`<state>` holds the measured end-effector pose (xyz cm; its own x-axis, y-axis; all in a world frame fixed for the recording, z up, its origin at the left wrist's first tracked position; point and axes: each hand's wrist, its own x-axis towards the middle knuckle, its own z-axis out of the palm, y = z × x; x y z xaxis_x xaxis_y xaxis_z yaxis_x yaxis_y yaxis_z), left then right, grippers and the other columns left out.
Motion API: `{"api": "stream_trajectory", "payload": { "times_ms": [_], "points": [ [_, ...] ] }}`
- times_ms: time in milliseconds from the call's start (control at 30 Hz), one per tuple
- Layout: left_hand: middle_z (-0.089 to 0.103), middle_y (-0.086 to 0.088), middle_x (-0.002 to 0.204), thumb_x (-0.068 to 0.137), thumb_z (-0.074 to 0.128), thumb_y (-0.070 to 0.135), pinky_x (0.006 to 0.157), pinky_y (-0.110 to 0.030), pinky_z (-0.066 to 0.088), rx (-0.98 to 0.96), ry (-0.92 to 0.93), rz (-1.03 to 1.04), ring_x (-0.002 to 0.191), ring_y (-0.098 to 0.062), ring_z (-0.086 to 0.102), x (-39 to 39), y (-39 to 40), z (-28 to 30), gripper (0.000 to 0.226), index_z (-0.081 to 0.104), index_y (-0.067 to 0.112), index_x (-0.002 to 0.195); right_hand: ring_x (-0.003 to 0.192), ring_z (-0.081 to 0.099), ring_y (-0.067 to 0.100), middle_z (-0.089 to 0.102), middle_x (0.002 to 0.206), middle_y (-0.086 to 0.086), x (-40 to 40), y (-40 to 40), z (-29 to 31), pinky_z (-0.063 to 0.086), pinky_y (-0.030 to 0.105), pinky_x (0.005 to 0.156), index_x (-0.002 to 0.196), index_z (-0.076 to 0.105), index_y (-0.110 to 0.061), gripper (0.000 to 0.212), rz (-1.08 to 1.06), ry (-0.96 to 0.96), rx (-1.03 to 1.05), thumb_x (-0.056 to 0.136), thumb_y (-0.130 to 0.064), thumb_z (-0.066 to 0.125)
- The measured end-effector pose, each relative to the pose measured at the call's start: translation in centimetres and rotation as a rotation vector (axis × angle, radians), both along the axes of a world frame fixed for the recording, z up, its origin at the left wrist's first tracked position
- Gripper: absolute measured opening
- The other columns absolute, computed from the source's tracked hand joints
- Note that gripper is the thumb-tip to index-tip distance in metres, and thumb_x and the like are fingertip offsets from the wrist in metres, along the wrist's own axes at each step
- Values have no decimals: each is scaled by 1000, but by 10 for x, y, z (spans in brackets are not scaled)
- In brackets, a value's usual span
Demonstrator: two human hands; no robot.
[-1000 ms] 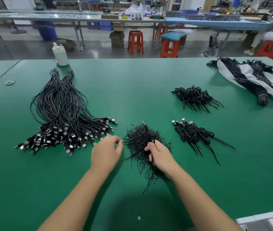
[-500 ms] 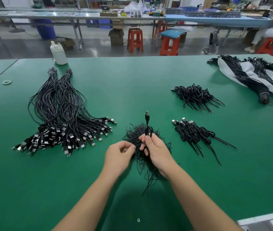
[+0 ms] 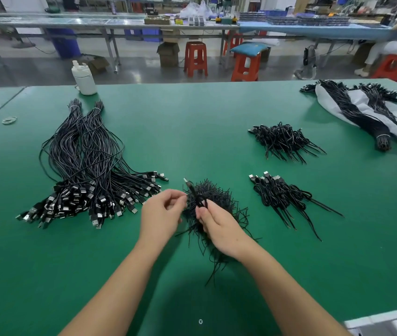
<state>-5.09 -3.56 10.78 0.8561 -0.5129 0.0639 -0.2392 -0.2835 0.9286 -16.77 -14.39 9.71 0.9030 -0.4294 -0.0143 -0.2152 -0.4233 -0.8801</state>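
Green table (image 3: pixel 204 132), cable bundles (image 3: pixel 88 175) around ties (image 3: pixel 219 197)

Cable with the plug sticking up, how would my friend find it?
Look at the green table, near its front middle, where a fuzzy heap of black ties lies. Over it the right hand grips a small coiled cable. Unlike the cable piles around, it alone is held, its metal plug pointing up.

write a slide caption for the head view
Right hand grips a looped USB cable over black ties, left hand pinching at it
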Motion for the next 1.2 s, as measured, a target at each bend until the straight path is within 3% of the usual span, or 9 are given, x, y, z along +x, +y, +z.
{"api": "stream_trajectory", "payload": {
  "times_ms": [133, 267, 333, 433, 533, 700, 833, 1000, 1200],
  "points": [
    [69, 11, 69, 85, 74, 15, 55, -17, 41, 33, -85, -98, 57, -7, 50, -10, 1, -1, 18, 73, 31, 77, 67, 45, -3, 51, 79, -16, 4, 2, -6, 40, 26, 68, 99, 48, -32, 15, -38, 20, -18, 107, -33, 36],
    [70, 8, 80, 86, 76, 17, 63, -15, 42, 65, -158, -146, 69, -4, 57, -13, 3, -3, 14, 75, 31, 82, 92, 52, -4, 56, 104, -19, 5, 1, -9, 38, 21, 88, 133, 48, -27, 29, -70, 16, 30, 107, -31, 36],
    [67, 9, 84, 87, 73, 16, 69, -16, 43, 101, -267, -213, 73, -2, 57, -13, 7, -3, 11, 77, 26, 91, 96, 55, -7, 63, 107, -21, 4, 1, -9, 41, 14, 88, 119, 56, -31, 23, -86, -21, 17, 107, -28, 37],
    [61, 1, 87, 94, 61, 14, 69, -30, 53, 227, -722, -351, 71, -17, 60, -14, 12, -1, 16, 74, 15, 103, 62, 49, -5, 58, 71, -21, 5, -2, -7, 37, 15, 61, 85, 52, -34, 27, -142, -34, 42, 106, -26, 38],
    [59, -7, 80, 97, 47, 16, 55, -39, 52, 197, -1117, -348, 65, -25, 57, -10, 12, 5, 28, 70, 7, 84, 58, 40, 7, 46, 66, -10, 5, -5, -7, 35, 27, 60, 76, 47, -30, 31, -163, -9, 137, 106, -27, 39],
    [66, -9, 112, 94, 31, 0, 94, -38, 46, 127, -1332, -549, 121, -26, 58, -5, 14, 16, 39, 68, 10, 89, 54, 33, 7, 39, 65, -7, 1, -3, -4, 28, 21, 49, 79, 39, -20, 28, -10, 60, 338, 107, -25, 38],
    [69, 0, 107, 81, 43, 6, 83, -33, 42, 229, -1215, -610, 99, -16, 61, -3, 16, 25, 27, 67, 15, 88, 54, 31, 7, 38, 63, -9, -2, 0, -5, 24, 20, 48, 84, 43, -19, 26, 59, 88, 412, 108, -29, 36],
    [66, 6, 91, 92, 60, 11, 80, -37, 43, 230, -760, -530, 84, -17, 60, -4, 19, 25, 12, 69, 18, 88, 51, 27, 6, 37, 60, -14, -6, 7, -6, 21, 23, 49, 95, 51, -24, 13, 128, 135, 533, 102, -21, 41],
    [70, 12, 86, 92, 64, 13, 83, -23, 46, 223, -477, -390, 83, -9, 62, -10, 16, 22, 11, 71, 21, 88, 81, 59, 26, 64, 86, 4, -10, 10, -3, 47, 45, 76, 99, 51, -15, 27, 88, 157, -325, 104, -40, 40]
  ]
}}
